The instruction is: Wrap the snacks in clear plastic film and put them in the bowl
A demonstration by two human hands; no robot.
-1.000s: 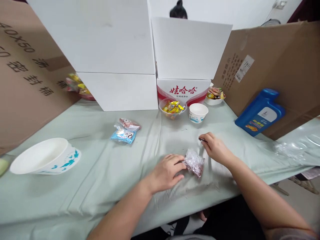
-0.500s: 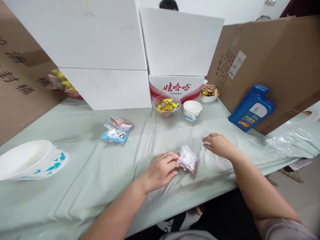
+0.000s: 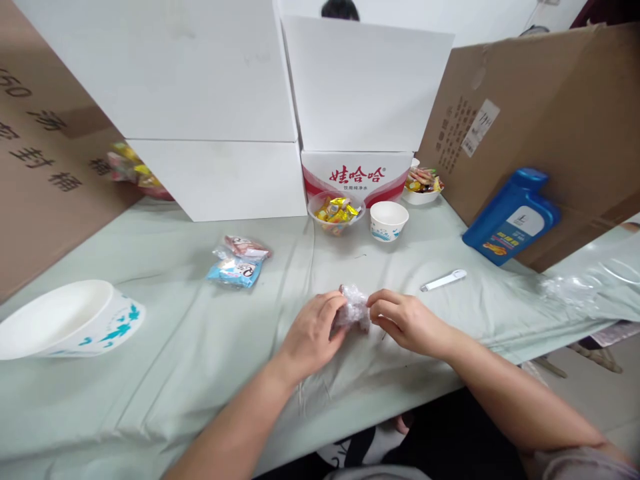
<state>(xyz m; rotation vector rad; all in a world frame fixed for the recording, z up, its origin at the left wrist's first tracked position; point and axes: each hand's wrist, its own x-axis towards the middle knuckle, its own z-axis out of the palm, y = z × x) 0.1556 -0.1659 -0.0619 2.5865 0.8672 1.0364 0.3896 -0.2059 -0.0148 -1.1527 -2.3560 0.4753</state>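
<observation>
Between my hands is a crinkled clear plastic packet (image 3: 356, 308) with a reddish-brown part showing, resting on the cloth. My left hand (image 3: 315, 330) curls round its left side, thumb below and fingers above. On its right edge the bent fingertips of my right hand (image 3: 403, 320) pinch the plastic. What lies inside the packet I cannot make out. A white utility knife (image 3: 444, 281) lies on the cloth to the right of my right hand. Farther left are two small snack packets, a blue one (image 3: 235, 272) and a reddish one (image 3: 247, 247).
A large white paper bowl (image 3: 113, 323) stands at the left. Toward the back are a clear bowl of yellow-wrapped sweets (image 3: 337, 217) and a white paper cup (image 3: 389, 223). A blue bottle (image 3: 513, 217) leans by the brown carton (image 3: 525, 120). White boxes (image 3: 210, 180) stand behind.
My right hand has let go of the utility knife, now lying on the cloth, and moved left to the plastic packet. My left hand has closed round the packet, which has shifted slightly left.
</observation>
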